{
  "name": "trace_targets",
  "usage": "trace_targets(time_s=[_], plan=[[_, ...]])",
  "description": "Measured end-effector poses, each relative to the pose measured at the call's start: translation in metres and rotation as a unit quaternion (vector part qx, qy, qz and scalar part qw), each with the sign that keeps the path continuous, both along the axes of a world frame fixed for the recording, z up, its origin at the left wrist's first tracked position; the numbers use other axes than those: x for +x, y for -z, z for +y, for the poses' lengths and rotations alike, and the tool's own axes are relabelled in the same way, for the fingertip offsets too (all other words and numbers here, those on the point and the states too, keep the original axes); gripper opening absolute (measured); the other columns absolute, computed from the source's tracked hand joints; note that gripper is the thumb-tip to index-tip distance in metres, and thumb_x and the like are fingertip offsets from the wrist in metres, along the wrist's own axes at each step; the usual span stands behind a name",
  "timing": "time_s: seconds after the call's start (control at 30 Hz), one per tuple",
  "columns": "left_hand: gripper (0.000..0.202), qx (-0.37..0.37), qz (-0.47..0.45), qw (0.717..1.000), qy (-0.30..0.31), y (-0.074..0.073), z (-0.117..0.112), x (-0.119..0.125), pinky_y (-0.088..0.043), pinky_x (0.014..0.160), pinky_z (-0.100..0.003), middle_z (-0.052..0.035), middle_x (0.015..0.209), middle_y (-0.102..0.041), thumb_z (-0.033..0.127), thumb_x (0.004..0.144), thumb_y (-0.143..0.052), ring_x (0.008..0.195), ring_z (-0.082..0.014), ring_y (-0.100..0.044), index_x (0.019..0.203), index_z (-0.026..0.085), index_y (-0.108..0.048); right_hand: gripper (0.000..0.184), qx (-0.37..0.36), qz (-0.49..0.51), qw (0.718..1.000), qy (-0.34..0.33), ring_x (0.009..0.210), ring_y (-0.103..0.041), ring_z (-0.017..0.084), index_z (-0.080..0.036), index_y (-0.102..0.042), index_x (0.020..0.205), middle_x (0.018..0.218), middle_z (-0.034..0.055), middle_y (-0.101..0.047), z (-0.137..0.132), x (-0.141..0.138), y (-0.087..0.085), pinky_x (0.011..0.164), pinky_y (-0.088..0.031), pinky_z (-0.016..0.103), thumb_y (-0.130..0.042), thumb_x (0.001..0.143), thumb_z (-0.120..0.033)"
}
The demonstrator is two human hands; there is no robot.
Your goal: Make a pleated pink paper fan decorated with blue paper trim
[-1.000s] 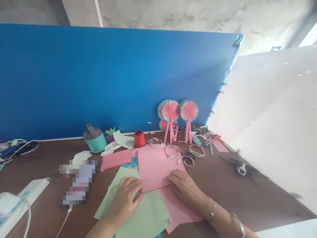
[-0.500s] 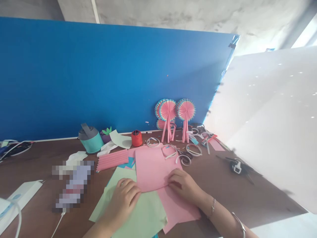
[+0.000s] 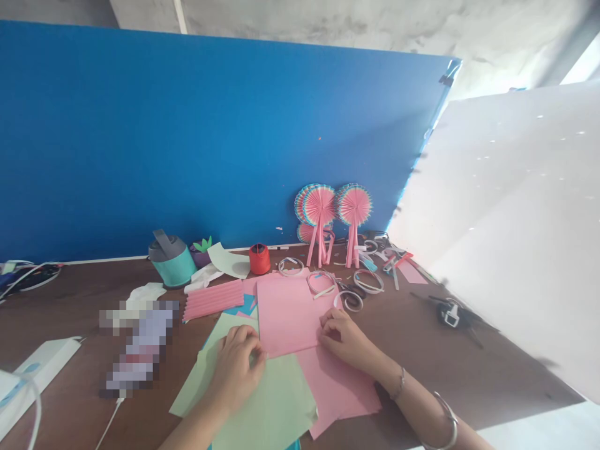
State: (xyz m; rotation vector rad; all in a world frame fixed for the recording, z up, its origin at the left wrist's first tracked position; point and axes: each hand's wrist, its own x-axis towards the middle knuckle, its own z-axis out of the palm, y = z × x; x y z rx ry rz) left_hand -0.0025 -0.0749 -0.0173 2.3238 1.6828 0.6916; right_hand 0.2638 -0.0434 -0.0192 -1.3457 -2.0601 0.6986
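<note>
A pink paper sheet (image 3: 285,312) lies on the brown table (image 3: 70,300), on top of a light green sheet (image 3: 262,400) and another pink sheet (image 3: 337,390). My left hand (image 3: 237,365) pinches the top pink sheet's near left corner, fingers curled. My right hand (image 3: 342,337) presses and grips the same sheet's near right edge, fingers bent. The sheet's near edge looks folded up along a crease between my hands.
A pleated pink paper strip (image 3: 213,299) lies left of the sheet. Two pink paper fans (image 3: 335,209) stand against the blue board (image 3: 187,137). A teal jug (image 3: 171,257), red spool (image 3: 259,258), curled paper strips (image 3: 349,294), scissors (image 3: 452,312) and a white box (image 3: 44,362) lie around.
The near edge of the pink sheet has moved away from me as both hands slid it forward along the fold. My fingers have curled tighter on its corners.
</note>
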Motion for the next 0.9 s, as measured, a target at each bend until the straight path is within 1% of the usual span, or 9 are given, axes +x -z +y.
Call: trace_targets(time_s=[0.2,0.37,0.53,0.63,0.67,0.7,0.8,0.87,0.9], plan=[[0.014,-0.002,0.027,1.0,-0.01,-0.005,0.001,0.005,-0.039,0.071,-0.035,-0.0026,0.083,-0.059,0.012,0.075,-0.051,0.086,-0.0218,-0.055,0.063,0.02,-0.054,0.017,-0.009,-0.01,1.0,0.009,0.08,-0.054,0.017,-0.018,-0.049,0.055,0.08,0.0032,-0.055,0.003,-0.003,-0.003,0.074,-0.047,0.032,-0.054,0.07,-0.009],[0.015,-0.013,0.039,0.999,-0.011,-0.01,0.002,0.006,-0.039,0.071,-0.035,-0.0029,0.083,-0.059,0.011,0.075,-0.05,0.087,-0.0221,-0.054,0.063,0.019,-0.054,0.019,-0.004,-0.019,1.0,0.003,0.079,-0.053,0.017,-0.018,-0.045,0.055,0.08,0.0034,-0.054,0.002,-0.003,-0.005,0.074,-0.046,0.032,-0.052,0.07,-0.009],[0.015,-0.015,0.058,0.998,-0.005,-0.009,0.002,0.006,-0.039,0.072,-0.035,-0.0035,0.085,-0.058,0.011,0.075,-0.049,0.086,-0.0222,-0.054,0.063,0.019,-0.053,0.019,0.016,-0.058,0.998,0.003,0.078,-0.05,0.017,-0.018,-0.043,0.057,0.078,0.0029,-0.053,0.002,-0.003,-0.002,0.074,-0.044,0.032,-0.05,0.07,-0.006],[0.014,0.003,0.082,0.997,0.0,-0.006,0.002,0.008,-0.04,0.074,-0.037,-0.0043,0.085,-0.057,0.009,0.075,-0.048,0.087,-0.0229,-0.053,0.067,0.019,-0.054,0.013,0.054,-0.092,0.994,0.014,0.078,-0.049,0.018,-0.018,-0.05,0.067,0.08,0.0037,-0.054,-0.001,-0.003,0.0,0.074,-0.043,0.032,-0.052,0.069,-0.005],[0.014,0.015,0.088,0.996,0.006,-0.006,0.001,0.009,-0.04,0.075,-0.038,-0.0047,0.086,-0.057,0.008,0.074,-0.047,0.088,-0.0231,-0.052,0.071,0.019,-0.056,0.014,0.071,-0.102,0.992,0.012,0.08,-0.05,0.018,-0.017,-0.054,0.076,0.083,0.0045,-0.055,-0.003,-0.004,-0.001,0.075,-0.042,0.032,-0.052,0.07,-0.005],[0.018,0.03,0.095,0.995,0.018,-0.006,0.001,0.009,-0.04,0.076,-0.038,-0.0053,0.089,-0.057,0.006,0.074,-0.047,0.089,-0.0235,-0.052,0.079,0.018,-0.059,0.021,0.088,-0.115,0.989,0.005,0.084,-0.05,0.019,-0.017,-0.056,0.087,0.088,0.0055,-0.055,-0.006,-0.004,-0.002,0.076,-0.042,0.032,-0.051,0.071,-0.005],[0.051,0.084,0.129,0.984,0.089,-0.011,-0.001,0.011,-0.04,0.083,-0.04,-0.0076,0.106,-0.056,-0.004,0.071,-0.043,0.102,-0.0248,-0.049,0.112,0.024,-0.057,0.045,0.153,-0.185,0.97,-0.036,0.096,-0.048,0.022,-0.025,-0.055,0.113,0.105,0.0081,-0.054,-0.013,-0.006,-0.005,0.079,-0.038,0.033,-0.047,0.076,-0.001],[0.066,0.113,0.16,0.969,0.15,-0.018,-0.002,0.012,-0.04,0.087,-0.04,-0.0071,0.115,-0.053,-0.007,0.072,-0.039,0.111,-0.0245,-0.046,0.124,0.032,-0.051,0.046,0.202,-0.239,0.947,-0.065,0.099,-0.047,0.023,-0.028,-0.056,0.116,0.111,0.0092,-0.053,-0.016,-0.008,-0.007,0.08,-0.035,0.035,-0.045,0.081,-0.001],[0.067,0.122,0.174,0.961,0.176,-0.022,-0.001,0.012,-0.04,0.088,-0.039,-0.0061,0.118,-0.053,-0.007,0.075,-0.038,0.114,-0.0237,-0.045,0.126,0.035,-0.05,0.043,0.225,-0.258,0.936,-0.086,0.099,-0.046,0.023,-0.028,-0.057,0.115,0.112,0.0095,-0.053,-0.016,-0.008,-0.007,0.08,-0.034,0.035,-0.045,0.083,-0.003]])
